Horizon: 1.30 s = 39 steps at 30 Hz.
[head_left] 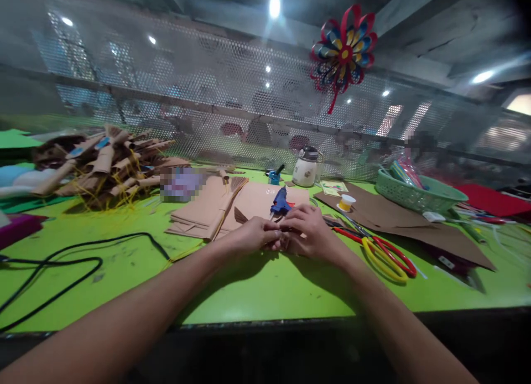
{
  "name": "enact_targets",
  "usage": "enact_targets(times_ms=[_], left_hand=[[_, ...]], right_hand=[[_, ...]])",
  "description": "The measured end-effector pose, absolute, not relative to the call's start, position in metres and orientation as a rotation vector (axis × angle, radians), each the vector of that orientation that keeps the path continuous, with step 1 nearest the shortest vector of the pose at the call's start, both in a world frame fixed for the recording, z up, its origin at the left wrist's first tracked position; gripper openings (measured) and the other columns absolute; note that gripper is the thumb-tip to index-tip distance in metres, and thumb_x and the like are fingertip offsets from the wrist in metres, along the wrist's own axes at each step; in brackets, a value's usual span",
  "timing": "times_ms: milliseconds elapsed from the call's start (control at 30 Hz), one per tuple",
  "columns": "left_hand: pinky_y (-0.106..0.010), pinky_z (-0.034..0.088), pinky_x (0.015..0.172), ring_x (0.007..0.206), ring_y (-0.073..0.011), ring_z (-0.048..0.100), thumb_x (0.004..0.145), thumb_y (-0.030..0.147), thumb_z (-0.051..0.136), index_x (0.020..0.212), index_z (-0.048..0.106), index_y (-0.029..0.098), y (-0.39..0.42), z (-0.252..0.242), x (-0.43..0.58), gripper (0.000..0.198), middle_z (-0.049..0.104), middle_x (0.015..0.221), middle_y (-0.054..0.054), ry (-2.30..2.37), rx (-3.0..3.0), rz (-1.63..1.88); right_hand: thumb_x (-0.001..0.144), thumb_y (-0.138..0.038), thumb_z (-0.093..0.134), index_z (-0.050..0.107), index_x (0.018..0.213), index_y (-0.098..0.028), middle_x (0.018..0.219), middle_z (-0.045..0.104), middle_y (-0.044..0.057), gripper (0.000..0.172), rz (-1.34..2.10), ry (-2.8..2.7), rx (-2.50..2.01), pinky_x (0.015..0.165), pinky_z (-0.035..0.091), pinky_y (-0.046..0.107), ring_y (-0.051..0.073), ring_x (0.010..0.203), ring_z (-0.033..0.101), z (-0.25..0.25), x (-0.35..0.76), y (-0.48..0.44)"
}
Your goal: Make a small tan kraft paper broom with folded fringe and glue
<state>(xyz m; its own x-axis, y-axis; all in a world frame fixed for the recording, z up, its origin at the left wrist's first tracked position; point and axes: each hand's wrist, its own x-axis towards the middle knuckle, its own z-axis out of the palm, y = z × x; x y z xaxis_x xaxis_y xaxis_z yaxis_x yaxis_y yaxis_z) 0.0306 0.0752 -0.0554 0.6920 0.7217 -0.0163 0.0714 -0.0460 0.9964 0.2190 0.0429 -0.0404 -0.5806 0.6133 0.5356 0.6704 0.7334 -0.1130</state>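
Note:
My left hand (261,234) and my right hand (307,229) meet over the middle of the green table (265,301). The fingers of both are pinched together, and what lies between them is mostly hidden. A blue glue gun (281,200) rests just beyond the fingertips. Behind my left hand is a stack of brown paper sheets (199,207), with a rolled paper piece (222,221) bearing yellow threads on top. To the right of my right hand lie scissors with red and yellow handles (385,257).
At the left is a heap of brown paper rolls (108,162) with yellow threads, and a black cable (83,245). A white bottle (306,168) stands at the back. A yellow spool (345,203), brown sheets (448,240) and a green basket (427,193) are to the right.

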Motion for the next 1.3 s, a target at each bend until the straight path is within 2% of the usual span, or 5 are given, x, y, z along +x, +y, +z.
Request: enact_targets(times_ms=[333, 533, 833, 1100, 1300], left_hand=[[-0.023, 0.036, 0.051, 0.051, -0.0104, 0.048, 0.07, 0.041, 0.064, 0.064, 0.063, 0.013, 0.078, -0.036, 0.016, 0.029, 0.057, 0.057, -0.002, 0.799, 1.53, 0.597], [-0.025, 0.032, 0.052, 0.057, -0.0164, 0.053, 0.077, 0.046, 0.051, 0.066, 0.064, 0.013, 0.112, -0.02, -0.022, 0.036, 0.061, 0.06, -0.005, 1.613, 1.976, 1.11], [-0.028, 0.034, 0.059, 0.07, -0.0247, 0.059, 0.075, 0.04, 0.052, 0.066, 0.064, 0.014, 0.133, -0.021, -0.061, 0.03, 0.066, 0.069, -0.015, 2.062, 2.026, 0.683], [-0.029, 0.033, 0.048, 0.051, -0.0228, 0.056, 0.065, 0.036, 0.061, 0.054, 0.06, 0.013, 0.127, -0.021, -0.066, 0.026, 0.057, 0.047, -0.01, 1.891, 1.758, 0.587], [-0.028, 0.031, 0.04, 0.039, -0.0196, 0.05, 0.059, 0.018, 0.06, 0.053, 0.059, 0.012, 0.122, -0.031, -0.056, 0.009, 0.055, 0.044, -0.009, 1.716, 1.578, 0.714]], right_hand=[[0.083, -0.019, 0.052, 0.065, 0.098, -0.018, 0.089, 0.066, 0.008, 0.019, -0.038, -2.335, -0.96, 0.074, 0.04, 0.033, 0.02, 0.083, 0.054, -0.041, 0.214, 0.039], [0.08, -0.022, 0.054, 0.069, 0.084, -0.019, 0.081, 0.065, 0.007, 0.016, 0.12, -2.263, -1.451, 0.061, 0.038, 0.029, 0.018, 0.069, 0.055, -0.032, 0.245, 0.046], [0.079, -0.024, 0.056, 0.071, 0.077, -0.02, 0.096, 0.06, 0.008, 0.015, 0.051, -2.518, -1.611, 0.073, 0.033, 0.035, 0.025, 0.095, 0.046, -0.034, 0.248, 0.046], [0.077, -0.024, 0.055, 0.068, 0.092, -0.02, 0.102, 0.06, 0.009, 0.02, 0.023, -2.304, -1.461, 0.083, 0.036, 0.039, 0.024, 0.098, 0.047, -0.032, 0.243, 0.043], [0.081, -0.019, 0.05, 0.066, 0.076, -0.017, 0.086, 0.064, 0.008, 0.017, -0.087, -2.048, -1.431, 0.085, 0.038, 0.036, 0.021, 0.088, 0.052, -0.034, 0.227, 0.056]])
